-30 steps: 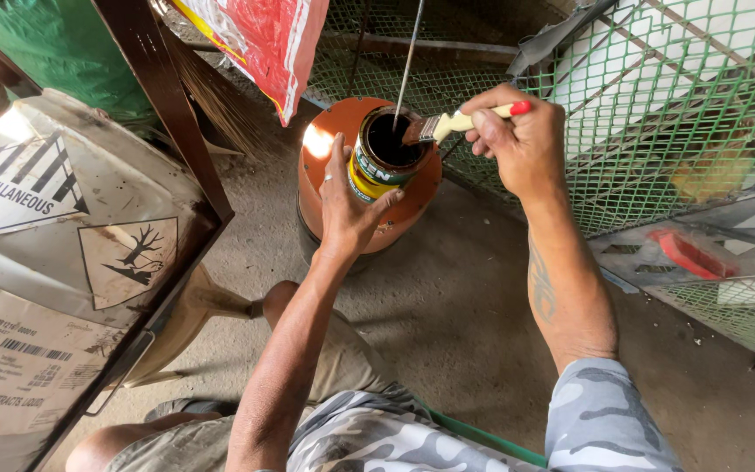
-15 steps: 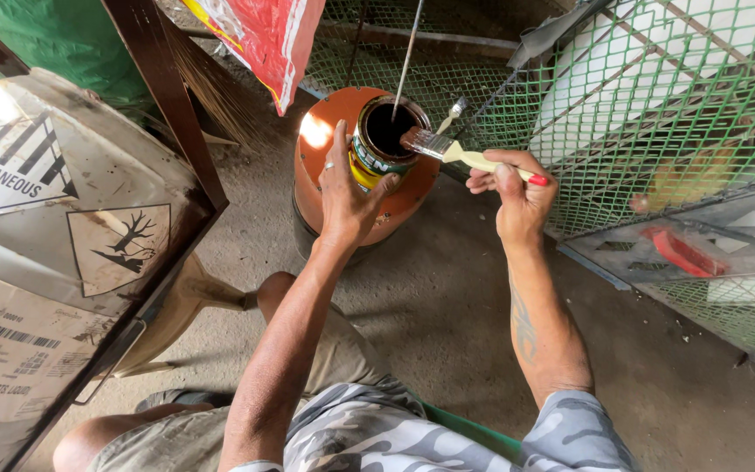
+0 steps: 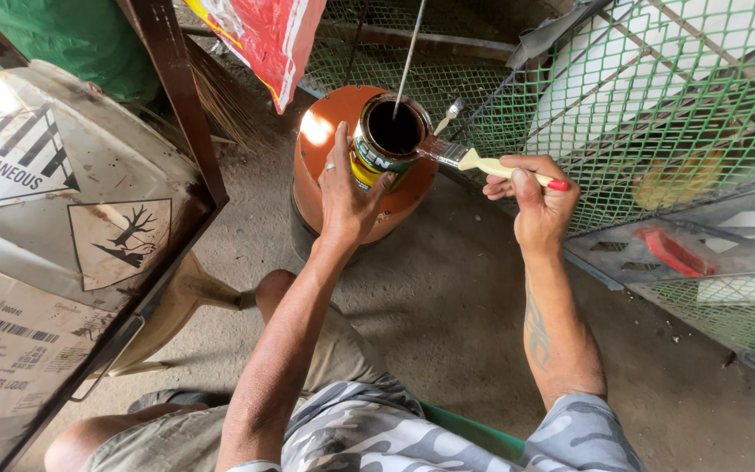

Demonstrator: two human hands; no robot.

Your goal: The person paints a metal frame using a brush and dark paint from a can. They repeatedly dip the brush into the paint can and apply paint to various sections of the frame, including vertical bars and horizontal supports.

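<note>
- Paint can (image 3: pixel 391 140) – open, dark inside, yellow-green label; sits on top of an orange drum (image 3: pixel 325 166), upper centre of view, at 12 o'clock from the person's knees.
- Left hand (image 3: pixel 347 197) wraps the near side of the can, fingers spread w/ thumb toward the rim – looks like it's steadying the can so it doesn't tip or slide on the drum top.
- Right hand (image 3: pixel 539 197) closed around the cream handle of a paintbrush (image 3: pixel 474 162) w/ red tip; grip is at the handle's far end, bristles at 3 o'clock of the can rim, touching or just off it – prob. wiping or loading, can't tell which.
- Thin stick (image 3: pixel 408 57) stands in the can, leaning toward 12 o'clock.
- Small spoon-like metal tool (image 3: pixel 449 114) lies on the drum at approx 2 o'clock of the can.
- Green wire-mesh panel (image 3: pixel 657 105) at 2–3 o'clock, close by the brush hand; a red object (image 3: pixel 670 253) behind the mesh.
- Worn cardboard box (image 3: pixel 37 262) w/ hazard symbols at 9 o'clock, a rusty metal frame bar (image 3: pixel 176 96) across it.
- Red-and-white sack (image 3: pixel 264 35) hangs at 11 o'clock.
- Floor: bare grey concrete (image 3: pixel 447 297), dusty; cramped corner, sunlit patch on drum.
</note>
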